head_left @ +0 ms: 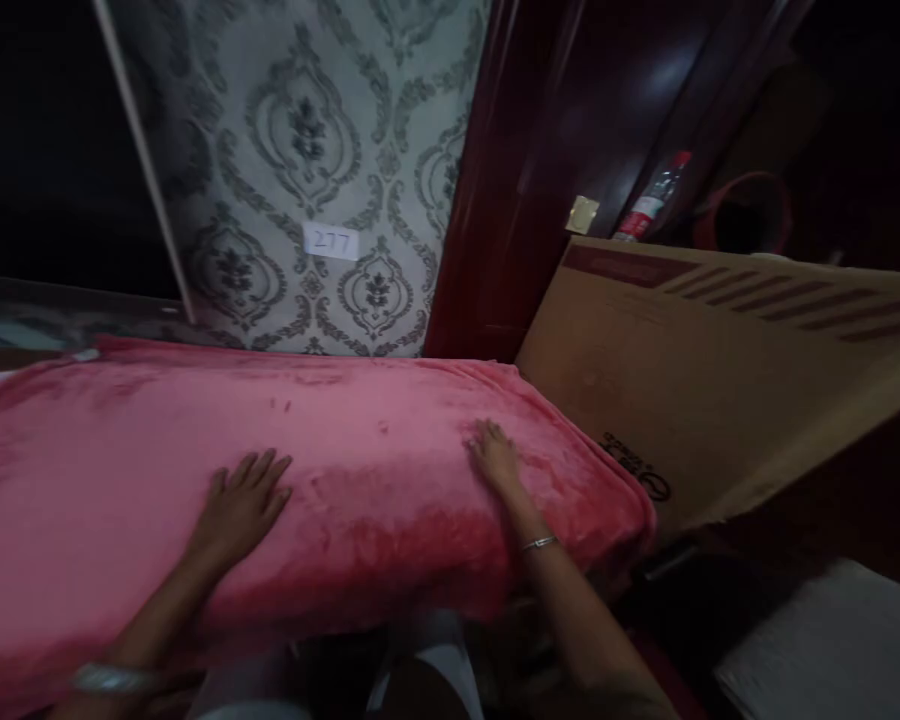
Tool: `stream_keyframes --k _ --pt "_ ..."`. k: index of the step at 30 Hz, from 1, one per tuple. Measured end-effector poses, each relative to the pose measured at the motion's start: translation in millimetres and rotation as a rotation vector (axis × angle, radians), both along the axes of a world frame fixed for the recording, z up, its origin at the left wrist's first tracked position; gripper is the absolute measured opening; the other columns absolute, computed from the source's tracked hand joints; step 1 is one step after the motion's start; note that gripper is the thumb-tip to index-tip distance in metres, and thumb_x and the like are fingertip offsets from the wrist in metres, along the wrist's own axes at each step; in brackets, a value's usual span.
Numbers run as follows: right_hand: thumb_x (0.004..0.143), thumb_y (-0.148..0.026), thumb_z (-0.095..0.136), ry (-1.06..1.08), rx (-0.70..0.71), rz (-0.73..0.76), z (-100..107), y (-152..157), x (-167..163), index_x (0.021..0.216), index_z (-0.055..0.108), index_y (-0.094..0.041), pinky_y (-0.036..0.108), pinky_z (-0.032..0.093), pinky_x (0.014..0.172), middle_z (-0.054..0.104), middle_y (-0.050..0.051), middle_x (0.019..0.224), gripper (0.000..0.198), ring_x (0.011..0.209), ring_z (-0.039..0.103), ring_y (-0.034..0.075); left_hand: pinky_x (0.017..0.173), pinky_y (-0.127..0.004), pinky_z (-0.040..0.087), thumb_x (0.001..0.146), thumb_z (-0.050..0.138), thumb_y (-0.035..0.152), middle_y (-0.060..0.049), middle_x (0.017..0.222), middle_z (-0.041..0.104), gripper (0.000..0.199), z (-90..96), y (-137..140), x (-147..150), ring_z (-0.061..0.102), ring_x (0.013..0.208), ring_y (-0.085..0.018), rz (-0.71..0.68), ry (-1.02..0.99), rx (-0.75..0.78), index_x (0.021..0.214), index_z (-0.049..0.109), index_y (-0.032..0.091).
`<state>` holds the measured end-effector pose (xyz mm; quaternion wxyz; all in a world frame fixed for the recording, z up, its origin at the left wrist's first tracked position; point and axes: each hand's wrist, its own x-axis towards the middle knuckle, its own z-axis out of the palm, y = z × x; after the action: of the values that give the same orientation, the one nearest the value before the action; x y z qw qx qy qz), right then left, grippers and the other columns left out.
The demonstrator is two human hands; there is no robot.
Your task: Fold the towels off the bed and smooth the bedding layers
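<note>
A pink plush blanket (390, 490) is spread over a low, flat surface in front of me, and its near edge hangs down. My left hand (236, 510) lies flat on it left of the middle, fingers apart. Farther right, my right hand (496, 458) rests on the fabric with its fingers stretched forward. Neither hand holds anything. A wide band shows on the left wrist and a thin bracelet (540, 542) on the right. Patches of darker, brushed pile show around both hands.
A large cardboard box (667, 370) stands along the right end. Behind it are a plastic bottle (645, 205) and a dark red door frame (480, 200). Patterned wallpaper with a paper label (331, 241) reading 277 covers the back wall. A dark screen-like panel (60, 150) is at left.
</note>
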<state>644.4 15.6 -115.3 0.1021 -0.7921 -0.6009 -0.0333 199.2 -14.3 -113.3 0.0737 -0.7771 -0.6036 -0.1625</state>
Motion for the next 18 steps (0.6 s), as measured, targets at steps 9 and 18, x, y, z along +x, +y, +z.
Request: stream_keyframes --k 9,18 --pt "0.106 -0.041 0.035 0.179 -0.084 0.485 23.7 29.2 -170.6 0.159 0.033 -0.023 0.052 0.020 0.122 0.025 0.010 0.167 0.056 0.155 0.020 0.026 0.119 -0.063 0.027 0.097 0.038 0.037 -0.015 0.159 0.040 0.056 16.2 -12.6 4.9 0.037 0.148 -0.035 0.069 0.043 -0.138 0.150 0.050 0.021" --pt "0.106 -0.039 0.034 0.075 -0.104 0.537 27.4 3.2 -196.9 0.158 0.037 -0.027 0.052 0.017 0.124 0.028 0.007 0.166 0.054 0.155 0.022 0.026 0.120 -0.062 0.025 0.100 0.033 0.050 -0.015 0.159 0.042 0.059 14.0 24.5 10.5 0.036 0.149 -0.033 -0.264 0.023 -0.190 0.154 0.044 0.027"
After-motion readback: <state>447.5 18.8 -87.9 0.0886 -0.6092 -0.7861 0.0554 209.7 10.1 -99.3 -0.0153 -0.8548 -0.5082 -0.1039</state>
